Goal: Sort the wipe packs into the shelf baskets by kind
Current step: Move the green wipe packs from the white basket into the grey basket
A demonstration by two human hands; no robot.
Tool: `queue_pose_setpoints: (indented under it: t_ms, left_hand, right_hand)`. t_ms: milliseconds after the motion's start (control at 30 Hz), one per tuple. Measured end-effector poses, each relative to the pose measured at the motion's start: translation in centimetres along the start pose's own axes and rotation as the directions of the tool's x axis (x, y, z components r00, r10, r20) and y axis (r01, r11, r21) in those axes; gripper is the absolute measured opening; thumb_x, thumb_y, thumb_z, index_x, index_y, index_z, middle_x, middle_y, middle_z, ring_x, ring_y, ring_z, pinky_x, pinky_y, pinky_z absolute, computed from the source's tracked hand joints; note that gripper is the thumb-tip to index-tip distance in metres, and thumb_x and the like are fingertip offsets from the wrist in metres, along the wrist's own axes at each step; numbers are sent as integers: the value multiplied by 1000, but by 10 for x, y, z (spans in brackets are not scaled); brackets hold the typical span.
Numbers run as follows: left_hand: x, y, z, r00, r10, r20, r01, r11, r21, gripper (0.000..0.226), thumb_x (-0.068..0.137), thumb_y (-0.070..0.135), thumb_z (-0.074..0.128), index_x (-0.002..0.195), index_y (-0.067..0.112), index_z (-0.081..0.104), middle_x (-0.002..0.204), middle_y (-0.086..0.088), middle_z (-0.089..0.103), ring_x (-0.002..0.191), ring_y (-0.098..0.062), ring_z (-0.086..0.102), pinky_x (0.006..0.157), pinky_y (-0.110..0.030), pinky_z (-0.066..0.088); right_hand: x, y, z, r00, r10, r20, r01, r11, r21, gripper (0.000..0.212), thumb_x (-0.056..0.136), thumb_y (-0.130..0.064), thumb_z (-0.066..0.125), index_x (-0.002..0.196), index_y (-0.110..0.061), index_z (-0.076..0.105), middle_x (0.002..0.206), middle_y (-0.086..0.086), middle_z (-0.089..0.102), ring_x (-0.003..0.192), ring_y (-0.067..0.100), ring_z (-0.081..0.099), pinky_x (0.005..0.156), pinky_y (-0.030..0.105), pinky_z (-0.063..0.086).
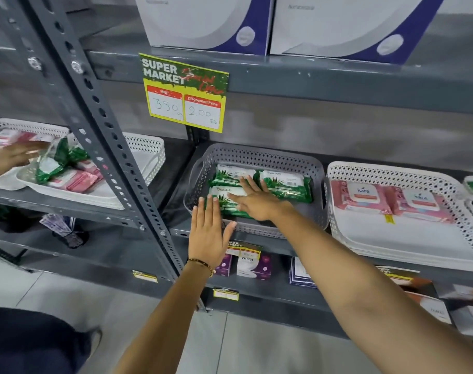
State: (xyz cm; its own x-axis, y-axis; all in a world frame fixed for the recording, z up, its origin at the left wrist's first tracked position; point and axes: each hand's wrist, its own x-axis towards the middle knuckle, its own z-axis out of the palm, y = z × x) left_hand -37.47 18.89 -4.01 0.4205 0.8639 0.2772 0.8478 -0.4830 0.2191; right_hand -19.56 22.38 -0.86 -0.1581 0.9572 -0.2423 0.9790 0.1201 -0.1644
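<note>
We had three green aloe-printed wipe packs (285, 186) lying flat in the grey perforated plastic basket (259, 157), our right hand (257, 202) pressing on them, our left hand (208, 234) at its near rim, fingers of both apart and gripping nothing. Two pink wipe packs (362, 197) sat in the white perforated basket (391, 171) to the right. The far-left white tray (100, 197) held mixed green and pink packs, so sorting looked partly done.

Three green wipe packs (285, 184) are seen in the grey basket (259, 157) at the middle. Two pink wipe packs (360, 198) are seen in the white basket (391, 171) at 3 o'clock. Two big boxes (203, 20) are seen at 12 o'clock. Three hands are counted; the third hand (14, 155) is at 9 o'clock.
</note>
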Motion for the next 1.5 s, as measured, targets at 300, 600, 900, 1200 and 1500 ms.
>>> queue_pose_setpoints:
  t_ms: [300, 600, 900, 1200, 1500]
  left_hand:
    - [-9, 70, 11, 996, 85, 27, -83, 994, -72, 83, 84, 63, -5, 144, 6, 7, 155, -15, 8, 140, -26, -12, 116, -41, -8]
    - [-18, 244, 39, 943, 321, 83, -310, 942, -126, 87, 81, 65, -11, 144, 7, 7, 155, -15, 8, 143, -32, -2, 114, -37, -11]
    - [-16, 390, 67, 916, 379, 135, -366, 924, -113, 78, 85, 60, 1, 144, 9, -2, 155, -14, 1, 143, -30, -5, 115, -39, -9]
    - [-14, 419, 85, 942, 305, 140, -306, 952, -21, 74, 87, 55, 2, 144, 8, 5, 155, -13, 8, 143, -28, 2, 115, -37, -6]
    - [-15, 422, 85, 948, 289, 130, -292, 957, 2, 65, 93, 50, 16, 139, 6, 27, 149, -17, 30, 139, -33, 23, 115, -42, 13]
  right_hand:
    - [-77, 48, -17, 823, 171, -542, -54, 973, 224, 47, 98, -15, 41, 144, -9, 33, 156, 15, 22, 146, 29, 14, 120, 46, 12]
    - [-224, 180, -17, 584, 468, -663, -326, 884, 336, 48, 93, -9, 42, 141, -7, 37, 152, 15, 32, 144, 28, 23, 120, 43, 15]
    - [-330, 308, -7, 433, 689, -581, -590, 704, 395, 51, 91, -14, 47, 139, -4, 36, 146, 22, 39, 137, 35, 33, 115, 45, 28]
    - [-347, 378, 2, 433, 837, -335, -726, 544, 421, 55, 96, -34, 43, 145, -14, 27, 154, 25, 18, 142, 41, 17, 118, 49, 20]
    - [-337, 389, 0, 420, 863, -283, -740, 506, 444, 76, 88, -52, 48, 138, 2, 31, 144, 31, 33, 132, 43, 34, 111, 50, 33]
